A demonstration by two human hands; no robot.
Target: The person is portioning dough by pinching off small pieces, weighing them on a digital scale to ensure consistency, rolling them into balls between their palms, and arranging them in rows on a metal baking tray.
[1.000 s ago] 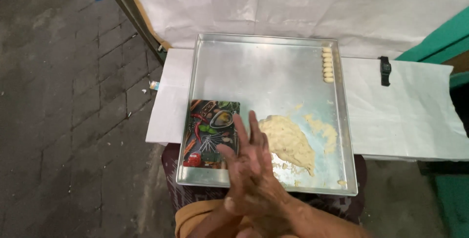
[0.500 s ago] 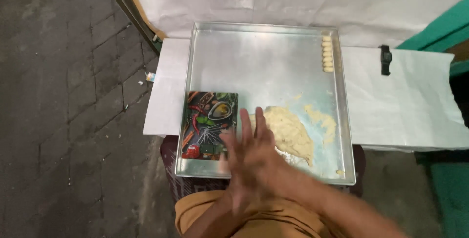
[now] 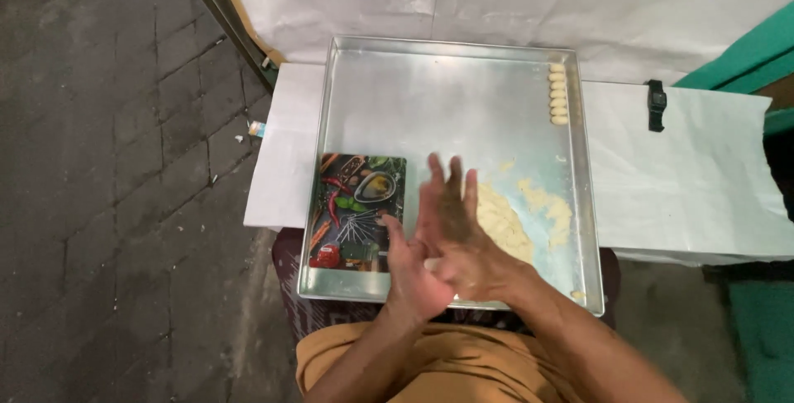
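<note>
My left hand [image 3: 407, 281] and my right hand [image 3: 453, 225] are pressed palm to palm above the near edge of a square metal tray [image 3: 447, 101]. The right palm lies on top with its fingers straight and pointing away from me. A pale sliver of dough [image 3: 429, 264] shows between the palms. Just beyond the hands, a flattened mass of pale dough [image 3: 506, 223] lies on the tray, with a thinner smear [image 3: 552, 207] to its right. A short row of small shaped dough pieces [image 3: 559, 94] lines the tray's far right edge.
A colourful printed rectangular board [image 3: 356, 209] lies in the tray's near left corner. One small dough piece [image 3: 576, 294] sits at the near right corner. A black wristwatch [image 3: 656, 105] rests on the white covering [image 3: 686, 180] to the right. Dark paving [image 3: 124, 205] is on the left.
My palms have rubbed against each other: the right hand has slid forward over the left, and its fingers now reach further over the tray. The dough and the board have not moved.
</note>
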